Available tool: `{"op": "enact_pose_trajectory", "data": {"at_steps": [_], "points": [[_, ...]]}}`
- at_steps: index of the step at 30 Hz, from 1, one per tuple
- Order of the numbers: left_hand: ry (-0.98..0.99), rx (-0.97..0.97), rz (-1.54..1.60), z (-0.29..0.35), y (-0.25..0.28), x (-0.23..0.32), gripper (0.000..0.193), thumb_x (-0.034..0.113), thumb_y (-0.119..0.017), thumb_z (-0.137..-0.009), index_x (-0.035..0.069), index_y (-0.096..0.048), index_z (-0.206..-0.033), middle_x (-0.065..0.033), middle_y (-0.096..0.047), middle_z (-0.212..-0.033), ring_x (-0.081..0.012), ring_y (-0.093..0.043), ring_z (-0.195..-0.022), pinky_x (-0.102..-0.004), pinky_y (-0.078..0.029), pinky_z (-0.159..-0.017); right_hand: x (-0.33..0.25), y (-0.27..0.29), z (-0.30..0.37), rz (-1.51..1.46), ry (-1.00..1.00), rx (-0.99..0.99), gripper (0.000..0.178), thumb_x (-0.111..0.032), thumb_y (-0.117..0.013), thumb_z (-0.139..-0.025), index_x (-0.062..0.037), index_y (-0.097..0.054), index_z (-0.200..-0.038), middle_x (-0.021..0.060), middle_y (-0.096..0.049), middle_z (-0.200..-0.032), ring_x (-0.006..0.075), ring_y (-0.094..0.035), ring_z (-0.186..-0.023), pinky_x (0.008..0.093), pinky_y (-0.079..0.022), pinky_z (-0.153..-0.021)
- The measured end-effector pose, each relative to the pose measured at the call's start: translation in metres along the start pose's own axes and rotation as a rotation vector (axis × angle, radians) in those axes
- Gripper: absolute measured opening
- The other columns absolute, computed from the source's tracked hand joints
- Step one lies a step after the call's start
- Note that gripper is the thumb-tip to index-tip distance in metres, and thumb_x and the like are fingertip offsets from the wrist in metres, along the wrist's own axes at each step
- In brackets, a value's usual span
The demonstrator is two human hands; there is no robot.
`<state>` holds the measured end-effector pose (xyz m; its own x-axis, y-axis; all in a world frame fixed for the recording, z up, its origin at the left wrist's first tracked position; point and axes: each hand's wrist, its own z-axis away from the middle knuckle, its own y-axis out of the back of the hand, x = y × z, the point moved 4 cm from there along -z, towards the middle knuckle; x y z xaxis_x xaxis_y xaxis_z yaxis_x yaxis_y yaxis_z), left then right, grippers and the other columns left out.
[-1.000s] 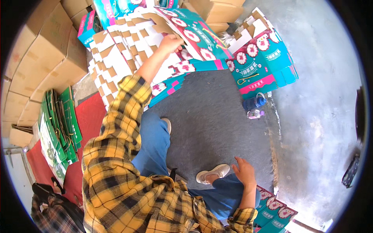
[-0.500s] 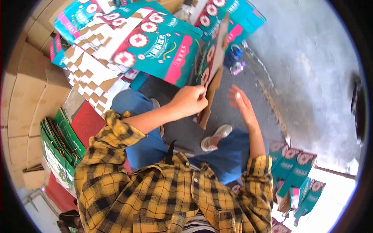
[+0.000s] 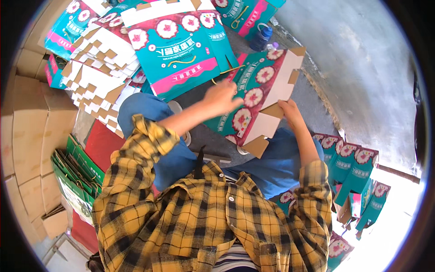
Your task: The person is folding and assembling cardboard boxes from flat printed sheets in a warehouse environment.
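Observation:
A teal carton (image 3: 254,96) with a maroon floral band and white-and-brown edge flaps stands tilted between my knees. At its flap edge, my right hand (image 3: 291,112) is closed, pinching the cardboard between thumb and fingers. My left hand (image 3: 221,97) is over the carton's left side, smeared by motion, so I cannot make out whether its fingers hold anything. Close to the left fingers is a yellow cord (image 3: 232,70). Beyond that hand, a matching carton (image 3: 181,49) leans up with its printed face toward me, a cord across its front.
To the left lie stacked flat cartons (image 3: 97,75), brown boxes (image 3: 29,122) and green paper bags (image 3: 79,170). A blue-capped bottle (image 3: 261,37) stands on the floor ahead. Several teal cartons (image 3: 358,170) are at my right.
The carton has turned from edge-on to show its printed side and flaps. My right hand, apart from it before, now grips its flap. My left hand has let go of the edge and moved up.

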<state>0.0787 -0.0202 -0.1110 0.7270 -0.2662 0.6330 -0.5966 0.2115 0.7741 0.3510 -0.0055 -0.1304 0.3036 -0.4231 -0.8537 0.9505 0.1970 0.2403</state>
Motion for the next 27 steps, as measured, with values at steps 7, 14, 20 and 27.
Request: {"op": "enact_pose_trajectory", "data": {"at_steps": [7, 14, 20, 27], "points": [[0.588, 0.306, -0.467, -0.023, 0.192, -0.199, 0.054, 0.04, -0.065, -0.076, -0.004, -0.06, -0.108, -0.0238, -0.063, -0.101, -0.0389, -0.061, -0.096, -0.0435, -0.05, -0.081, -0.028, -0.02, 0.006, -0.024, 0.048, -0.057, 0.03, -0.02, -0.052, -0.09, 0.0029, -0.055, -0.108, 0.0064, -0.062, -0.095, 0.014, -0.057, -0.083, 0.0284, -0.045, -0.071], [0.973, -0.29, 0.35, 0.066, 0.128, -0.278, 0.104, 0.079, -0.059, -0.063, -0.003, -0.048, -0.127, -0.0265, -0.058, -0.113, -0.0348, -0.059, -0.104, -0.0466, -0.048, -0.085, -0.022, -0.001, 0.001, 0.059, 0.106, -0.058, 0.031, -0.02, -0.051, -0.091, 0.0035, -0.054, -0.11, 0.006, -0.062, -0.1, 0.0127, -0.055, -0.088, 0.028, -0.043, -0.076], [0.48, 0.672, 1.038, 0.054, 0.064, -0.284, 0.047, 0.034, -0.068, -0.083, 0.004, -0.058, -0.118, -0.0104, -0.064, -0.108, -0.0202, -0.059, -0.096, -0.0359, -0.048, -0.081, -0.033, -0.019, 0.005, 0.11, 0.119, -0.089, 0.031, -0.02, -0.052, -0.09, 0.0035, -0.055, -0.11, 0.0059, -0.062, -0.101, 0.013, -0.056, -0.089, 0.0281, -0.044, -0.077], [0.324, 1.047, 0.72, 0.033, 0.179, -0.22, 0.034, 0.029, -0.066, -0.084, 0.0, -0.064, -0.102, -0.0102, -0.068, -0.089, -0.0166, -0.061, -0.079, -0.0327, -0.048, -0.073, -0.041, -0.022, 0.015, 0.027, 0.166, -0.054, 0.032, -0.018, -0.05, -0.091, 0.0047, -0.054, -0.113, 0.0083, -0.062, -0.105, 0.0159, -0.057, -0.096, 0.0292, -0.044, -0.084]]}}
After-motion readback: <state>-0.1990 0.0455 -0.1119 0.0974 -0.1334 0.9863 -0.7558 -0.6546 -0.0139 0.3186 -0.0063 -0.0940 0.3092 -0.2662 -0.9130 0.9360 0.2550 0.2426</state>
